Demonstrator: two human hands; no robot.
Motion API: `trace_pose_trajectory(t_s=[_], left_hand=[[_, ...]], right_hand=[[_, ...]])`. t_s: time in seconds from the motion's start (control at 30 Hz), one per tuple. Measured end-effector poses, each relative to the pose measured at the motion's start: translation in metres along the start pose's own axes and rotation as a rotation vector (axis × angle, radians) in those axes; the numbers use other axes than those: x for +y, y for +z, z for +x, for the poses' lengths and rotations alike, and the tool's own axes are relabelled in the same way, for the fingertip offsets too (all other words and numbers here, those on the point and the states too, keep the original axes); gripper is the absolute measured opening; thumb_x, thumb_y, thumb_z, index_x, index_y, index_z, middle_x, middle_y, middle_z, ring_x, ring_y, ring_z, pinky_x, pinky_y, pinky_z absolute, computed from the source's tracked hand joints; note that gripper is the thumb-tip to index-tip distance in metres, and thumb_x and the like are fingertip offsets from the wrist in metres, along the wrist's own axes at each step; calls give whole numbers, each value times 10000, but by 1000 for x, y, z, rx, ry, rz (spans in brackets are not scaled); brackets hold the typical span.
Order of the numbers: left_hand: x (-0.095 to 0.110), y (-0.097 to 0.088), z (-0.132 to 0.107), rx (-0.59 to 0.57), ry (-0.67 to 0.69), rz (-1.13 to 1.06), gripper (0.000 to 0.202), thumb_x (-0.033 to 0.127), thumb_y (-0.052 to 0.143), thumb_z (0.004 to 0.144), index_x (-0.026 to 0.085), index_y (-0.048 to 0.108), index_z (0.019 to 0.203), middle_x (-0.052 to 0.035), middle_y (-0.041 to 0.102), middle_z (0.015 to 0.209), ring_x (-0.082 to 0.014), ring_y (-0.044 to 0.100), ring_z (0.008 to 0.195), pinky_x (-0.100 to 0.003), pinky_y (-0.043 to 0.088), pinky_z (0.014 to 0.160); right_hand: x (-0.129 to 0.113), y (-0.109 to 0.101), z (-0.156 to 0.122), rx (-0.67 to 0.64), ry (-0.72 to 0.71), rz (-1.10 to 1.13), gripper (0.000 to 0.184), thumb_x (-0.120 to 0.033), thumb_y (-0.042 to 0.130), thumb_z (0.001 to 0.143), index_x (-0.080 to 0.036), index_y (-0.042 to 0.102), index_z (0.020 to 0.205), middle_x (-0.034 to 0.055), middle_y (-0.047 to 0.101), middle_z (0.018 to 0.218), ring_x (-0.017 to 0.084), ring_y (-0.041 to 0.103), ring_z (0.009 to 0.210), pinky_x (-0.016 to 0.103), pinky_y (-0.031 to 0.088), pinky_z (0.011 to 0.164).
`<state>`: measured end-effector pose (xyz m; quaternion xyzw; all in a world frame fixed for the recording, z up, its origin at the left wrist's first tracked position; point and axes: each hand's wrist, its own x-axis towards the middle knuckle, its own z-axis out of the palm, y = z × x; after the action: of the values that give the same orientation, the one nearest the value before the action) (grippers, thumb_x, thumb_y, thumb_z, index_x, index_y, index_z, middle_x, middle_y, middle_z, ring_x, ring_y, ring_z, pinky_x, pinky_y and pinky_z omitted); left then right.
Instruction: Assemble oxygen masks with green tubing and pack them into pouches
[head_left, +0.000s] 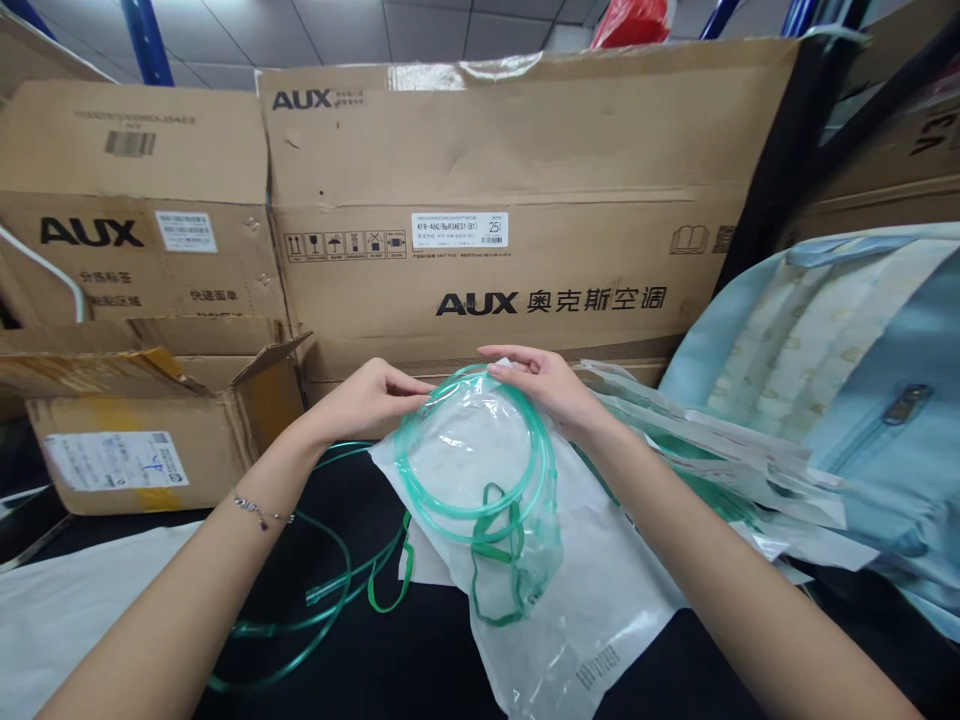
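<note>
**Coiled green tubing held at the mouth of a clear pouch**

Here, the coil of green tubing (pixel 480 470) lies looped on the clear plastic pouch (pixel 592 600), with a transparent mask (pixel 525 560) and its green strap at the coil's lower edge. Whether the coil sits partly inside the pouch or only on top cannot be told. The coil's top arc is between the two hands. The left hand (pixel 367 400) pinches the tubing at the upper left of the loop, fingers closed on it; the right hand (pixel 544 385) pinches the upper right together with the pouch's edge.

To handle this well, the loops should probably be kept stacked and flat so none springs out, with the pouch mouth held taut rather than crumpled.

A second, loose set of tubing (pixel 322 590) trails over the dark tabletop (pixel 420 660) under the left forearm. More sealed pouches (pixel 720 450) fan out beside the right wrist, a light blue bag (pixel 862 380) beyond them, and AUX cartons (pixel 487 200) stand behind.
</note>
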<state>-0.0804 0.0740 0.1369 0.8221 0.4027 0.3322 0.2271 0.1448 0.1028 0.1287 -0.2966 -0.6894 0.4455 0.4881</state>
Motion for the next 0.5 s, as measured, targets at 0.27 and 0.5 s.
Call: trace_pose_trajectory(t_s=[0.27,0.5], left_hand=[[-1,4,4,184,5,-115,410,436,615,719,206,646,1058,-71,660,1081,-210,613,911,-304,476,785],[4,6,2,87,-42,-118,326,363,705,624,197,715,904,-58,723,839,-185,632,737,-297,491,698]], right_hand=[[2,1,1,-49,277,286,199,-110,635,723,-113,657,921,53,682,761,105,617,662,199,515,634],[-2,8,-1,-40,408,415,105,-87,569,780,-116,651,839,50,685,734,96,620,616,191,530,593]])
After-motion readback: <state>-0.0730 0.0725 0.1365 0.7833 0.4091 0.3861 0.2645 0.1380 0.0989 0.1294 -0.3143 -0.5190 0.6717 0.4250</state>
